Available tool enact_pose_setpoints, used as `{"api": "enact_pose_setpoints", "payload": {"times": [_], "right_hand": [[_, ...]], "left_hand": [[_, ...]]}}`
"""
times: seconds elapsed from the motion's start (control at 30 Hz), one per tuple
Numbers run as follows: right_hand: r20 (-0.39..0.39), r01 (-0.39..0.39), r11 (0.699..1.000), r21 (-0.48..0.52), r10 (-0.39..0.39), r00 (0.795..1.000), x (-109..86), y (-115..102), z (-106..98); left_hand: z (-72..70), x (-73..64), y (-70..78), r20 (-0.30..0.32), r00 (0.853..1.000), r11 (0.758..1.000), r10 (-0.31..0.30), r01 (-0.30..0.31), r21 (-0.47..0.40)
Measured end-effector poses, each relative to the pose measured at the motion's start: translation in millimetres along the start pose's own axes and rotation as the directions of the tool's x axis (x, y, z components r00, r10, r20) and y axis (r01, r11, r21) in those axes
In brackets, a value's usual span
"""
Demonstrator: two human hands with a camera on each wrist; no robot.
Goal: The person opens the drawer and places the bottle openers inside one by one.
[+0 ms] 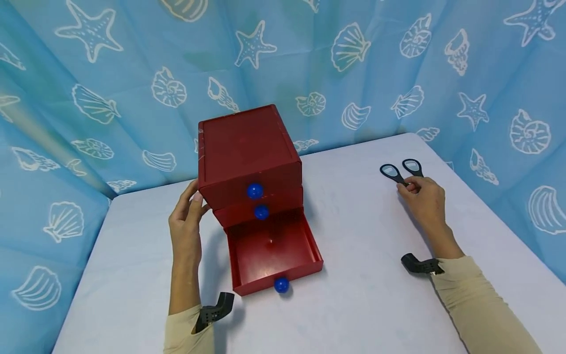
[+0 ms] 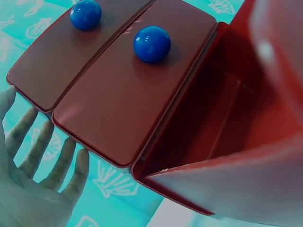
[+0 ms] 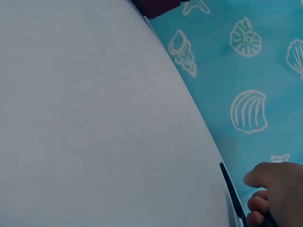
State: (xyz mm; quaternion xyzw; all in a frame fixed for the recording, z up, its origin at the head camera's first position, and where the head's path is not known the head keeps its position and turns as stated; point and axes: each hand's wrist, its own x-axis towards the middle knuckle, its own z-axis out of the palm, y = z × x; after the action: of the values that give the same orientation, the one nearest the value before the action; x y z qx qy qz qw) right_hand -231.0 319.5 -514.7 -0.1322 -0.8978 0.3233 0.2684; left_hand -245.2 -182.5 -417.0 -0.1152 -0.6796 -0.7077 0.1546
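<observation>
A red drawer cabinet with blue round knobs stands on the table, its bottom drawer pulled out and bare inside. The upper two drawers are closed. My left hand is at the cabinet's left side; in the left wrist view its fingers are spread and nearly straight along the drawer fronts' edge. Far to the right, my right hand pinches black-handled scissors between thumb and fingers. Both handle loops point away from me; the hand hides the rest. The right wrist view shows a dark handle part beside curled fingers.
A white cloth covers the table. Behind and at both sides hangs a blue curtain with shells and starfish. The open drawer juts toward me between the two arms. Black wrist mounts sit on both sleeves.
</observation>
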Motion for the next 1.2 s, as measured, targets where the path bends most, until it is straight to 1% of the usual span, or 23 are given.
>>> {"api": "enact_pose_setpoints", "payload": {"times": [0.1, 0.17, 0.33, 0.4, 0.5, 0.63, 0.8, 0.97, 1.1, 1.2], "right_hand": [[0.028, -0.031, 0.998, -0.063, 0.032, 0.999, 6.1, 6.4, -2.4], [0.055, -0.051, 0.994, -0.094, 0.056, 0.997, 9.3, 8.3, -3.9], [0.098, -0.082, 0.99, -0.112, 0.093, 0.991, 16.1, 6.0, -5.6], [0.099, -0.088, 0.989, -0.115, 0.1, 0.99, 17.6, 5.1, -6.6], [0.091, -0.127, 0.985, -0.115, 0.138, 0.986, 16.8, 6.5, -7.7], [0.053, -0.177, 0.98, -0.089, 0.182, 0.982, 15.5, 10.8, -5.3], [-0.021, -0.151, 0.988, -0.02, 0.15, 0.988, 15.9, 10.5, 0.5], [-0.064, -0.142, 0.989, 0.046, 0.145, 0.987, 11.4, 5.7, 3.4], [-0.104, -0.088, 0.992, 0.094, 0.098, 0.99, 5.4, 0.7, 4.6], [-0.115, -0.06, 0.992, 0.11, 0.073, 0.991, -1.5, -2.7, 5.2]], "left_hand": [[1.2, -1.9, -1.6, 0.007, 1.0, 1.0, -0.008, 0.008, -0.003], [1.4, -1.8, -1.8, 0.006, 1.0, 1.0, -0.001, 0.001, -0.012], [2.7, 2.7, 1.1, 0.003, 1.0, 0.999, 0.022, -0.022, -0.029], [4.4, 4.8, 2.1, 0.003, 1.0, 0.999, 0.025, -0.025, -0.029], [7.2, 6.6, 2.8, 0.004, 1.0, 0.999, 0.023, -0.023, -0.023], [8.8, 7.3, 2.5, 0.002, 1.0, 1.0, 0.018, -0.018, -0.013], [7.5, 6.3, 0.7, -0.007, 1.0, 1.0, 0.014, -0.015, -0.026], [6.5, 4.7, -1.5, -0.019, 1.0, 1.0, 0.0, 0.0, -0.025], [6.1, 5.3, -3.3, -0.018, 1.0, 1.0, -0.004, 0.004, -0.019], [5.5, 6.5, -4.6, -0.018, 1.0, 1.0, -0.006, 0.005, -0.029]]}}
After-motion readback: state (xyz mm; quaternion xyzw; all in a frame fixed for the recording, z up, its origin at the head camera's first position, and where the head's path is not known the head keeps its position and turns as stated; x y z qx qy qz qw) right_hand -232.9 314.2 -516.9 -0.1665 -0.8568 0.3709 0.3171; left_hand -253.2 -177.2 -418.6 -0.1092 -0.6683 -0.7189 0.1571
